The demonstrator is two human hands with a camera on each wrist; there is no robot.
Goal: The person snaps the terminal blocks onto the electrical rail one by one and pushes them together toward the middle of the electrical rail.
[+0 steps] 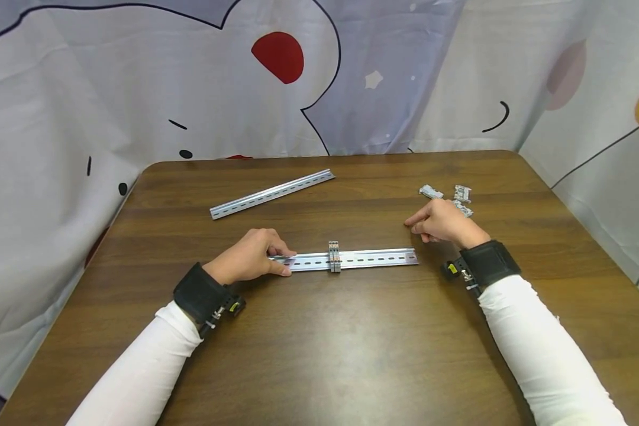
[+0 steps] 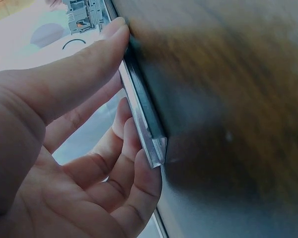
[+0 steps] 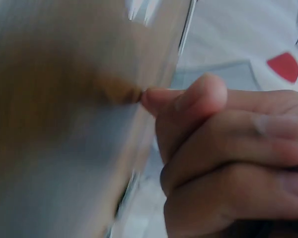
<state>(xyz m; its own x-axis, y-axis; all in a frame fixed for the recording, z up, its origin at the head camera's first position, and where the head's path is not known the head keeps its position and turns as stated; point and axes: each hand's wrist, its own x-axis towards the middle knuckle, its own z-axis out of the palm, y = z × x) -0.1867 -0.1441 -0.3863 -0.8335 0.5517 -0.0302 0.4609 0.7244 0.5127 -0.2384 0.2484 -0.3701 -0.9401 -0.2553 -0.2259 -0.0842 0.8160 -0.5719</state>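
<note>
A slotted metal DIN rail point(image 1: 375, 262) lies crosswise on the table, and a small cluster of grey terminal blocks point(image 1: 334, 257) sits across it near its middle. My left hand point(image 1: 251, 255) grips the rail's left end. In the left wrist view its thumb point(image 2: 84, 74) presses one edge of the rail point(image 2: 139, 101), with the fingers along the other side. My right hand point(image 1: 441, 222) is beyond the rail's right end, index finger stretched out and the other fingers bent; nothing shows in it. Right behind it lie several loose terminal blocks point(image 1: 462, 193).
A second slotted rail point(image 1: 271, 194) lies at a slant farther back on the wooden table point(image 1: 319, 343). Behind the table's far edge hangs a printed cloth point(image 1: 383, 112), which continues along the left and right sides.
</note>
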